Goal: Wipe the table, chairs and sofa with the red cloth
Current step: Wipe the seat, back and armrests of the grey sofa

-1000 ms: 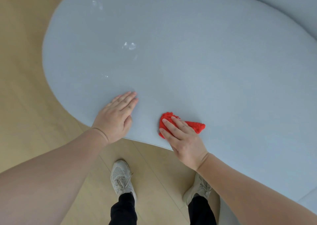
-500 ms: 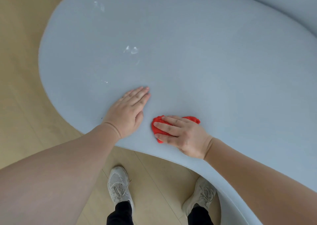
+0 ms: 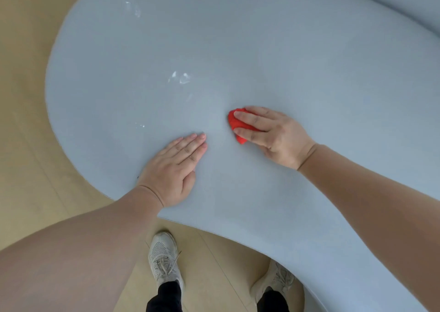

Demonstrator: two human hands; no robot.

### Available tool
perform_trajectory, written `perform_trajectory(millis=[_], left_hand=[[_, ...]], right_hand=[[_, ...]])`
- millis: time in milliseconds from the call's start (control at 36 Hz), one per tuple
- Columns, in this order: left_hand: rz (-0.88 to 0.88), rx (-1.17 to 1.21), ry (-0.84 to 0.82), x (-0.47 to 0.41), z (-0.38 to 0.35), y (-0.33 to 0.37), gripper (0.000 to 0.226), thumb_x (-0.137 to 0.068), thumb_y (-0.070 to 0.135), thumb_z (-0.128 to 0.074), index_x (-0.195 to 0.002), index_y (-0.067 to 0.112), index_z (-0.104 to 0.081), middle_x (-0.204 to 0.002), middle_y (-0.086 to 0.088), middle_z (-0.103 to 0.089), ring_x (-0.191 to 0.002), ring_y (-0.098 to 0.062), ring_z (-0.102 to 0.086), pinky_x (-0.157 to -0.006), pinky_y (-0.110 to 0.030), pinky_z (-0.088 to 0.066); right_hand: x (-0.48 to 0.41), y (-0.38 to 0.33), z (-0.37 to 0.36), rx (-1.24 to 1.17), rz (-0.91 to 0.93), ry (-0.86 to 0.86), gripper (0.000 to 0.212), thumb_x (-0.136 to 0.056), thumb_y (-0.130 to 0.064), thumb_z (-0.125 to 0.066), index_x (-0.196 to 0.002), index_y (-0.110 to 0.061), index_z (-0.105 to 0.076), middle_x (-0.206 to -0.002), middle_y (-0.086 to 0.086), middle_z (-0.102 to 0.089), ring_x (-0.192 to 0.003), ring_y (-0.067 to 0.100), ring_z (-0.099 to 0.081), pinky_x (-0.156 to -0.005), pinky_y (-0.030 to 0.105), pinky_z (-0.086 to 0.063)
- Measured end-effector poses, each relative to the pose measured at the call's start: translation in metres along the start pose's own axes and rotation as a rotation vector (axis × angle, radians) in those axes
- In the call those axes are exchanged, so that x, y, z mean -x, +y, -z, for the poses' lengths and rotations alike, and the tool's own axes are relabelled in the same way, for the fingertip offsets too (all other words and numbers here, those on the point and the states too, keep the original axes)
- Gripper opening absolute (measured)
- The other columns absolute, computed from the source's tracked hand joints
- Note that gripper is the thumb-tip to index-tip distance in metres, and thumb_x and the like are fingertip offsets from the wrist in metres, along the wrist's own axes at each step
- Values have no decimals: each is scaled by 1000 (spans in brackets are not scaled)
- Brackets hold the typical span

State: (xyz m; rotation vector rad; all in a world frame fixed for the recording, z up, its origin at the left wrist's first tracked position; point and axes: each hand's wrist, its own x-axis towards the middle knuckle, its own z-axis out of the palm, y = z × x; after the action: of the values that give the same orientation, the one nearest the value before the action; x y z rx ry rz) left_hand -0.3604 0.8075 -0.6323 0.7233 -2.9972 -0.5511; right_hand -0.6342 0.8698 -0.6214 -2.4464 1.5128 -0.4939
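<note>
A small red cloth [image 3: 235, 126] lies bunched on the pale blue-grey curved seat [image 3: 309, 61] of the sofa. My right hand [image 3: 271, 134] presses flat on the cloth with straight fingers pointing left, covering most of it. My left hand [image 3: 177, 168] rests flat on the seat near its front edge, palm down, fingers straight, a short way left of the cloth and not touching it.
White smudges [image 3: 179, 77] mark the seat just beyond my hands, with more smudges [image 3: 133, 8] at the far left and small specks [image 3: 140, 125] near the edge. Light wooden floor [image 3: 23, 145] lies to the left. My two white shoes [image 3: 164, 259] stand below the seat's edge.
My right hand has slid the red cloth away from the front edge, farther onto the seat and to the right. My left hand stays flat in about the same spot.
</note>
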Motion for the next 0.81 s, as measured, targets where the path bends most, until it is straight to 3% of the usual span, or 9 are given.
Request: perform_trajectory(millis=[361, 722, 806], left_hand=[[-8, 34, 21, 0, -2, -6, 51, -86, 9, -34, -134, -3, -45, -143, -14, -41, -134, -25, -37, -111, -41, -29], [14, 14, -8, -2, -3, -7, 49, -86, 10, -34, -130, -3, -51, -140, -14, -46, -131, -25, -41, -112, -39, -29], [11, 19, 4, -3, -2, -6, 49, -85, 10, -35, -129, -3, -53, -139, -14, -47, -131, -25, -41, -112, -39, -28]], right_hand=[[-24, 96, 32, 147, -201, 148, 24, -87, 2, -63, -109, -1, -71, -125, 25, -59, -111, 47, -59, -90, 55, -51], [-28, 139, 41, 200, -131, 161, 25, -91, 0, -55, -112, 1, -69, -125, 28, -58, -108, 49, -59, -95, 57, -46], [-28, 158, 50, 221, -205, 194, 25, -91, -2, -57, -113, 1, -68, -125, 28, -57, -109, 50, -58, -96, 57, -45]])
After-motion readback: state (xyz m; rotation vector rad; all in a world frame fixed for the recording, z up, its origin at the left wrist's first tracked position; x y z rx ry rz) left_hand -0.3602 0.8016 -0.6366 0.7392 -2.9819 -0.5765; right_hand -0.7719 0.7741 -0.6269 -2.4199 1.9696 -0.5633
